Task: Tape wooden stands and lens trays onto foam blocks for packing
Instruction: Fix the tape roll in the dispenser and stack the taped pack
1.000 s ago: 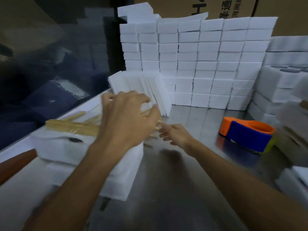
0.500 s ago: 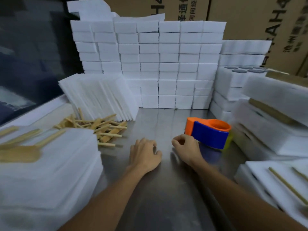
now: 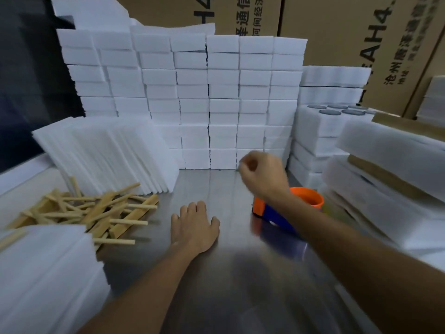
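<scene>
Resting flat, fingers straight, the left hand [image 3: 196, 225] lies on the brushed steel table [image 3: 216, 285]; the right hand [image 3: 262, 174], blurred, hangs curled above the orange-and-blue tape dispenser [image 3: 284, 210], grip contents unclear. Loose wooden stands [image 3: 96, 210] pile left beside leaning foam sheets [image 3: 108, 153]; white foam blocks [image 3: 216, 92] wall the rear, with lens trays [image 3: 332, 124] rear right, leaving open steel mid-table.

A wall of foam blocks [image 3: 224, 97] is stacked at 12 o'clock on the table [image 3: 216, 273]. Leaning sheets [image 3: 108, 153] are set at 10 o'clock, with sticks [image 3: 96, 210] heaped before them. A foam stack [image 3: 45, 273] is placed at 8 o'clock. The dispenser [image 3: 286, 213] is found at 2 o'clock, just left of trays [image 3: 385, 169]. Boxes [image 3: 337, 32] are stood behind the wall.
</scene>
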### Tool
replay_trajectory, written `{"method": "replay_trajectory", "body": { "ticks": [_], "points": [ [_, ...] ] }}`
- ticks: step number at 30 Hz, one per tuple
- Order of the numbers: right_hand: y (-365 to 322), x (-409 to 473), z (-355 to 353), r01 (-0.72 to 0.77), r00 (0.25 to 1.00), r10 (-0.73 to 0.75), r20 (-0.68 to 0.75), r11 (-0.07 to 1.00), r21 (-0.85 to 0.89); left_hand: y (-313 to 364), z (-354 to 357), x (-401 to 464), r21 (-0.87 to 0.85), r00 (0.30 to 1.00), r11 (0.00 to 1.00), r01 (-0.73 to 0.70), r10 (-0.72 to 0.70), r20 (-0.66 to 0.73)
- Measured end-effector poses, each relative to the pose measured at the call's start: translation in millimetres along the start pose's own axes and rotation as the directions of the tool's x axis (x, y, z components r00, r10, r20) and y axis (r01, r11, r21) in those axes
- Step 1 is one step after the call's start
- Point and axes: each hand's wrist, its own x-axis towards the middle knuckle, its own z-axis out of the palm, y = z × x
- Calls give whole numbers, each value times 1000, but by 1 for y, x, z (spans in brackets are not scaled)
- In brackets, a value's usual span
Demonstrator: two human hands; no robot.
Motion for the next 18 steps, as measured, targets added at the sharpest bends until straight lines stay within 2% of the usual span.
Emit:
{"method": "replay_trajectory", "body": {
  "ticks": [4,8,11,15,18],
  "points": [
    [21,59,-30,-60,995,40,-93,975,-215,-2,3,14,29,1000,1000,-5,5,-11],
    [47,94,-51,-163,983,105,-148,873,-459,-3,6,29,56,1000,998,20,-19,-23],
    [58,111,-61,-213,968,97,-232,808,-549,-2,8,38,44,998,998,37,-35,-45],
    [67,127,-67,-321,946,222,-236,727,-606,-4,12,43,34,996,998,53,-50,-80],
    [69,135,-70,-338,940,210,-267,664,-667,-5,13,43,31,994,998,48,-45,-96]
  ]
}}
